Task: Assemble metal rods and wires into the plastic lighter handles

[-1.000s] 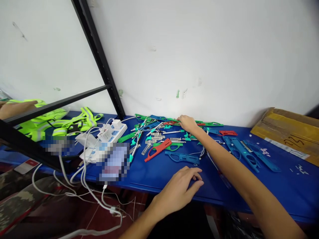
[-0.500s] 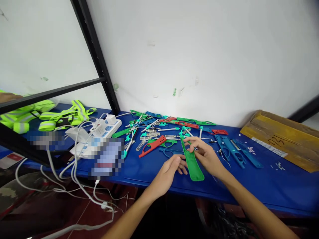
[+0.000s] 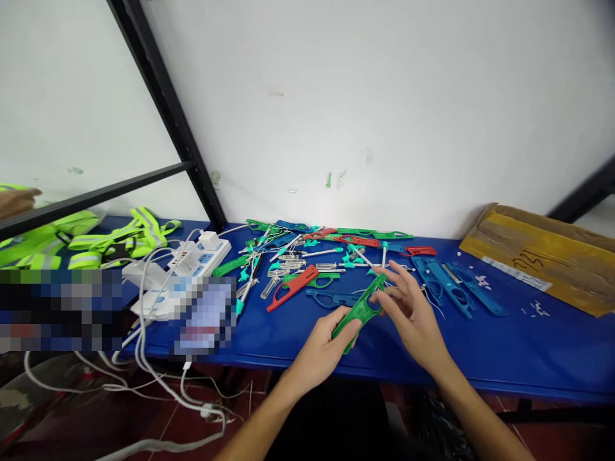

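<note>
In my left hand (image 3: 323,349) is the wide end of a green plastic lighter shell (image 3: 359,319), slanting up to the right, with the thumb pressed on its face. My right hand (image 3: 408,314) pinches at the shell's upper part beside the finger loop, its index finger raised. Whether a small part sits between those fingertips is hidden. Behind them lie a red lighter shell (image 3: 294,288), a blue shell (image 3: 331,298) and another green one (image 3: 327,279). Several clear lighter tanks (image 3: 292,262) and white rods with teal ends (image 3: 247,291) are heaped farther back.
Several blue shells (image 3: 449,288) rest at right, near white bits (image 3: 482,282) and a taped cardboard box (image 3: 523,253). To the left are a white power strip (image 3: 192,275) with cables, a blurred phone (image 3: 206,314) and neon reflective straps (image 3: 139,230). Another person's hand (image 3: 19,202) shows at far left.
The green shell has turned from its wide end pointing toward me to lying slanted, its loop end up right. My left hand has closed on its wide end. The view has shifted slightly.
</note>
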{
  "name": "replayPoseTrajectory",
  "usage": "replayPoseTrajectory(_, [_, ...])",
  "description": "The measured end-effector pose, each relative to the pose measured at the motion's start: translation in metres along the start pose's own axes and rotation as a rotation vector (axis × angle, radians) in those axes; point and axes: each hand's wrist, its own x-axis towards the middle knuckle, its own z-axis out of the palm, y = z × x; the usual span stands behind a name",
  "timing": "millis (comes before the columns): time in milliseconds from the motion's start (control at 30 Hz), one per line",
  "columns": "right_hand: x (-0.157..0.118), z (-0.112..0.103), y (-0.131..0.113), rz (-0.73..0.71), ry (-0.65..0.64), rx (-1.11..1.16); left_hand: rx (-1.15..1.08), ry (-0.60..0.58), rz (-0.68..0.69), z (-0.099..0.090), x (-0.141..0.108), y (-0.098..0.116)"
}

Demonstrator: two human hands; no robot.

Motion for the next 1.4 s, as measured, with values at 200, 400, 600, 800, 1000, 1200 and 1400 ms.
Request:
replayPoseTrajectory(200, [0.091, -0.034, 0.037, 0.009, -0.049, -0.298, 0.355, 0.238, 0.029, -0.017, 0.001, -0.01])
replayPoseTrajectory(400, [0.21, -0.004, 0.085, 0.014, -0.379, -0.75, 0.606, 0.507, 0.104, -0.047, 0.013, -0.033])
replayPoseTrajectory(600, [0.254, 0.029, 0.112, 0.072, -0.523, -1.036, 0.814, 0.481, 0.288, -0.042, 0.014, -0.032])
replayPoseTrajectory(800, [0.253, -0.005, 0.131, 0.112, -0.503, -1.161, 0.937, 0.336, 0.341, -0.038, 0.015, -0.038])
replayPoseTrajectory(1000, [0.223, -0.056, 0.142, 0.186, -0.509, -1.274, 0.967, 0.297, 0.335, -0.037, 0.016, -0.038])
replayPoseTrajectory(1200, [0.2, -0.069, 0.135, 0.096, -0.437, -1.205, 0.979, 0.302, 0.325, -0.036, 0.015, -0.037])
replayPoseTrajectory(1400, [0.159, -0.081, 0.091, -0.127, -0.243, -0.925, 0.965, 0.318, 0.34, -0.037, 0.015, -0.038])
